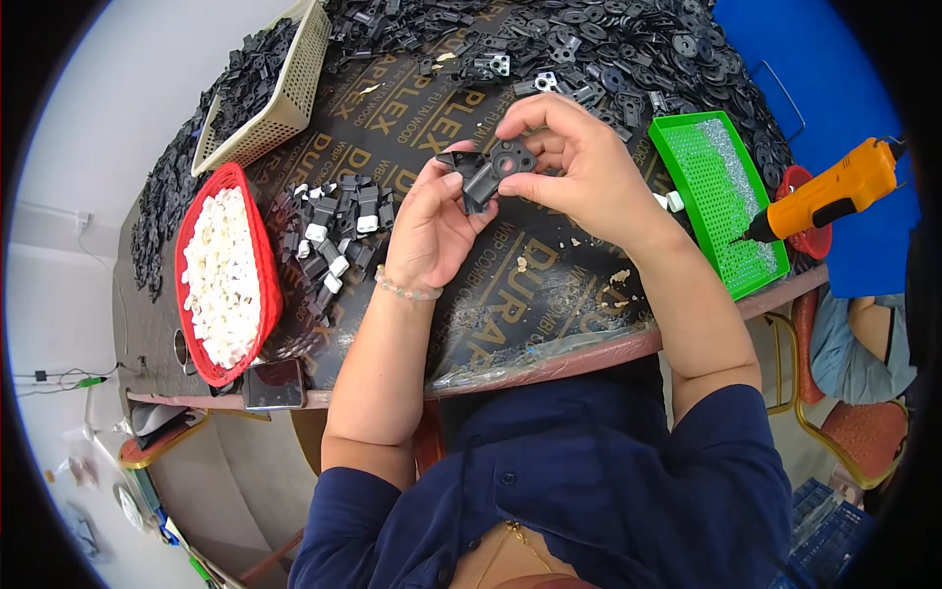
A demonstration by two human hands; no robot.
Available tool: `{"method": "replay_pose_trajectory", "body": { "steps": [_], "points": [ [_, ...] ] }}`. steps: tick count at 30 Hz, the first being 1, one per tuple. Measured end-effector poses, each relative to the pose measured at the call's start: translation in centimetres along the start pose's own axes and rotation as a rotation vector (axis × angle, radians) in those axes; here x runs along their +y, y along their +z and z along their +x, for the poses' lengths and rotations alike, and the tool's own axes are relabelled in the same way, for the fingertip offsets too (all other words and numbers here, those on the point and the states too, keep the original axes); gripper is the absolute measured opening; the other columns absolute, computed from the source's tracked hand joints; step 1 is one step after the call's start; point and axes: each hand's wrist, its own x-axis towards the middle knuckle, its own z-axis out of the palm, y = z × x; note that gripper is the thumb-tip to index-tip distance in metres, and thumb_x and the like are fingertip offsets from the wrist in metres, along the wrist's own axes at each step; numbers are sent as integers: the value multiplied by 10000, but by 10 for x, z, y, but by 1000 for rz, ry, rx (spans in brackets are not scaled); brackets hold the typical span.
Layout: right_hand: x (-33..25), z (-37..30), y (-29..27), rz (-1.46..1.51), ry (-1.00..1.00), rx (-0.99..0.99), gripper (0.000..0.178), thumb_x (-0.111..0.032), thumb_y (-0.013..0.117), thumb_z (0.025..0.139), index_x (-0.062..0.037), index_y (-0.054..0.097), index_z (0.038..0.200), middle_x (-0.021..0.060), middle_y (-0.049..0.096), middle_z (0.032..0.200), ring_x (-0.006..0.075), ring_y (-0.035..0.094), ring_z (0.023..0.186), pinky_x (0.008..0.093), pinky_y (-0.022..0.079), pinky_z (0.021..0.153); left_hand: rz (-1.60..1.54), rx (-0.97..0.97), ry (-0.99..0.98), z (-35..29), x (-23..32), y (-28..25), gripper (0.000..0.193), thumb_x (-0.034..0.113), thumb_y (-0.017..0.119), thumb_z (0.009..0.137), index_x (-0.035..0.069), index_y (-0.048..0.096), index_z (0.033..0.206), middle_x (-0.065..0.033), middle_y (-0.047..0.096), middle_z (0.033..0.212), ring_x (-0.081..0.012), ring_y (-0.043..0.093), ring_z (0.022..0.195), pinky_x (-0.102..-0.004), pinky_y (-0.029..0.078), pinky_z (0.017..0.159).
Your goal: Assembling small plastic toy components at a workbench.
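My left hand [432, 214], a beaded bracelet at its wrist, is closed around a black plastic part [478, 187] with a tube-like body. Thumb and fingers of my right hand [579, 167] pinch a black plate with a round hole [512, 161]. The two black pieces touch in front of me above the table; whether they are joined I cannot tell. Left of my left hand lies a heap of small black clips [343, 221], several with white pieces in them.
A red basket [267, 294] of small white parts and a beige basket [294, 83] of black parts stand left. Black discs [677, 49] pile up at the back. Right are a green tray [677, 147] of screws, an orange electric screwdriver [834, 191] and a red bowl [816, 240]. A phone [275, 384] lies front left.
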Motion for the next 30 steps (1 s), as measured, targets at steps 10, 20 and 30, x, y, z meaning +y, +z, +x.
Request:
{"method": "replay_pose_trajectory", "body": {
  "steps": [10, 20, 30],
  "points": [
    [4, 3, -4, -272, -172, -53, 391, -19, 758, 775, -50, 703, 1161, 65, 704, 1121, 175, 650, 1072, 319, 507, 954, -69, -147, 6, -3, -4, -5, 229, 91, 578, 994, 93, 591, 1223, -100, 676, 1157, -201, 682, 1023, -354, 585, 864],
    [8, 2, 4, -544, -400, 16, 374, -40, 773, 762, -68, 707, 1129, 52, 718, 1162, 248, 650, 1104, 363, 535, 947, 4, -172, 26, -5, -1, -2, 266, 106, 590, 997, 67, 607, 1259, -94, 686, 1148, -214, 679, 1031, -353, 571, 892],
    [5, 3, -1, -380, -181, -19, 380, -43, 751, 799, -44, 694, 1175, 75, 701, 1164, 201, 660, 1084, 328, 531, 928, 449, -185, 247, -7, -13, 5, 370, -3, 568, 982, -17, 536, 1351, -100, 627, 1244, -156, 634, 1097, -313, 536, 945]
  ]
}}
